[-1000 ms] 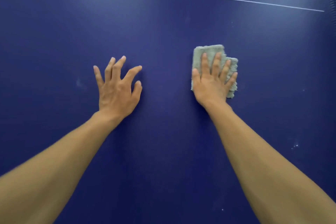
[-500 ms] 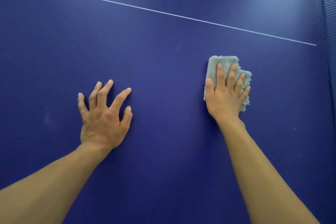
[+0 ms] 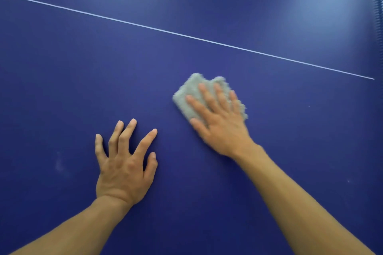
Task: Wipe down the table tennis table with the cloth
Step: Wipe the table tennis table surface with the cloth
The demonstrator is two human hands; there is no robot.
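The dark blue table tennis table fills the view. A folded grey cloth lies flat on it right of centre. My right hand presses down on the cloth with straight, spread fingers pointing up and left; it is blurred with motion. My left hand rests on the bare table to the lower left of the cloth, fingers spread with the tips on the surface, holding nothing.
A thin white line crosses the table diagonally beyond the hands. The net stands along the right edge. A faint pale smudge lies left of my left hand, and small white specks dot the right side.
My right hand has slid the cloth leftwards and turned it anticlockwise. The view has shifted, so the white line and both hands sit lower in the frame.
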